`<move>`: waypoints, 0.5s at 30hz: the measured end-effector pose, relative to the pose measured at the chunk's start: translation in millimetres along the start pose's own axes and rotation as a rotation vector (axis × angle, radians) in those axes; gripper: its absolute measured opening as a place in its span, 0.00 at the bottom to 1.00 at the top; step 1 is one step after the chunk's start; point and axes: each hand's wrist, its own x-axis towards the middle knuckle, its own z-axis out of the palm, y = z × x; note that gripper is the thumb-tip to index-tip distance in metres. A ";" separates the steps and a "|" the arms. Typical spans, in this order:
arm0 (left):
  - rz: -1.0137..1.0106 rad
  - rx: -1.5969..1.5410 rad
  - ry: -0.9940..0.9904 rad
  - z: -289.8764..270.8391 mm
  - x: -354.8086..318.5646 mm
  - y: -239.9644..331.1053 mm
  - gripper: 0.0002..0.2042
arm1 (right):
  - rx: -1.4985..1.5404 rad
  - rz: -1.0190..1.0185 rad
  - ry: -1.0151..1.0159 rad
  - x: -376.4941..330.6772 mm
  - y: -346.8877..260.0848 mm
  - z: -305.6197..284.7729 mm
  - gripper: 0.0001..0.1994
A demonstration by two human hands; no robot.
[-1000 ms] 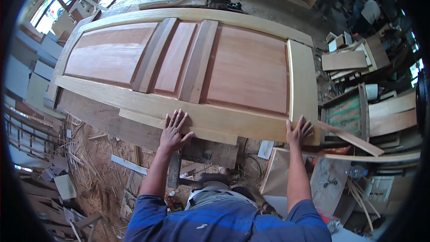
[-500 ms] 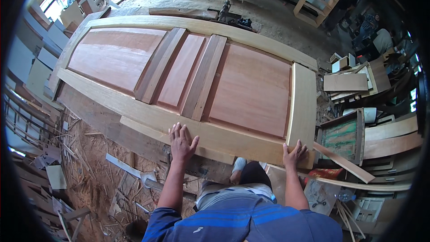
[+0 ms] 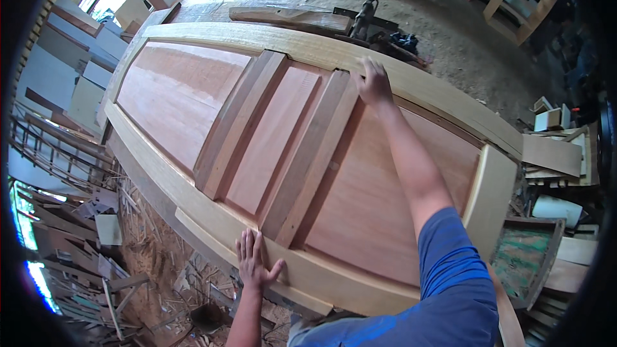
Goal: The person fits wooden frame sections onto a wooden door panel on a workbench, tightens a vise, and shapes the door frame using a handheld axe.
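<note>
A wooden door (image 3: 273, 141) lies flat on the bench (image 3: 154, 186), its smooth pinkish panels (image 3: 180, 96) framed by pale, grained rails (image 3: 302, 45) and crossed by two browner bars (image 3: 241, 122). The left hand (image 3: 256, 266) rests palm-down on the near rail, thumb wide. The right hand (image 3: 374, 85), blurred, fingers loosely spread, is at the far rail by one bar's end; contact cannot be told. Blocky timber (image 3: 292, 19) lies past the bench's far edge, splintery scraps (image 3: 135, 209) below its near edge.

Right hand (image 3: 375, 83) — across from near rail (image 3: 360, 283) to far rail (image 3: 450, 108)
</note>
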 end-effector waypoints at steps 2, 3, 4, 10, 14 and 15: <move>-0.003 -0.021 -0.016 3.7 2.6 -3.2 0.51 | -0.044 0.043 -0.074 62.3 14.9 52.1 0.21; -0.018 -0.007 -0.018 5.8 2.5 -4.8 0.51 | -0.110 0.024 -0.046 86.9 22.0 73.5 0.24; -0.015 -0.027 -0.019 7.3 2.6 -6.6 0.50 | -0.217 0.116 -0.120 105.4 26.5 93.6 0.26; -0.032 -0.040 -0.032 13.5 5.3 -13.6 0.48 | -0.492 0.396 -0.143 166.9 40.8 146.7 0.45; -0.046 -0.065 -0.005 13.5 4.6 -12.7 0.48 | -0.484 0.500 -0.263 181.4 38.1 144.3 0.43; -0.056 -0.062 -0.026 13.2 4.2 -12.8 0.48 | -0.475 0.477 -0.270 182.2 38.2 143.0 0.40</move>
